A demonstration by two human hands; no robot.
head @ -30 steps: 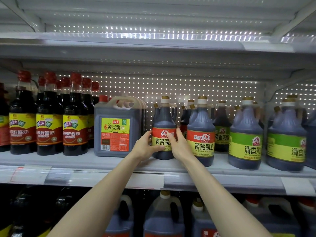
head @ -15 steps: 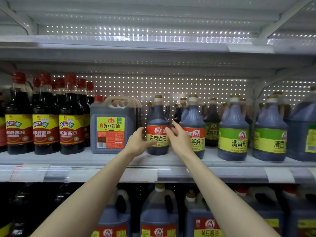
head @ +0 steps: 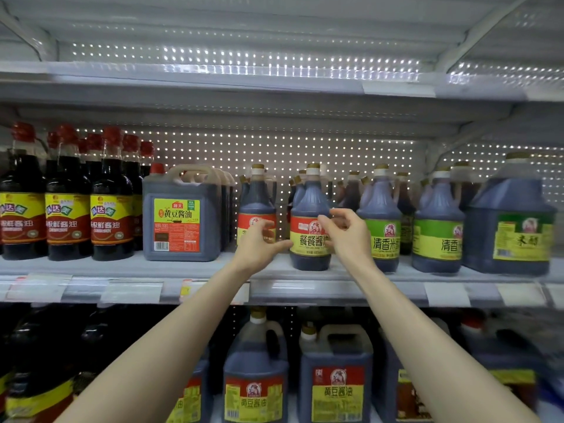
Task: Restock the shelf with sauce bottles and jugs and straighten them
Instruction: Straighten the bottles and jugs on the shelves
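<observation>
So the dark plastic sauce bottle (head: pixel 308 209) with the red-and-yellow label stood upright at the front edge of the grey metal shelf (head: pixel 122 267), between its red-labelled twin (head: pixel 254 196) and a green-labelled bottle (head: pixel 380 209). The right hand (head: pixel 351 236) had its fingers curled onto the label's right edge, gripping it. The left hand (head: pixel 259 244) was loosely curled, thumb stretched out to the bottle's left side. Honestly couldn't tell if it was actually gripping.

The head-worn camera faces the middle shelf (head: pixel 91 267) head-on, near, roughly level with it.
</observation>
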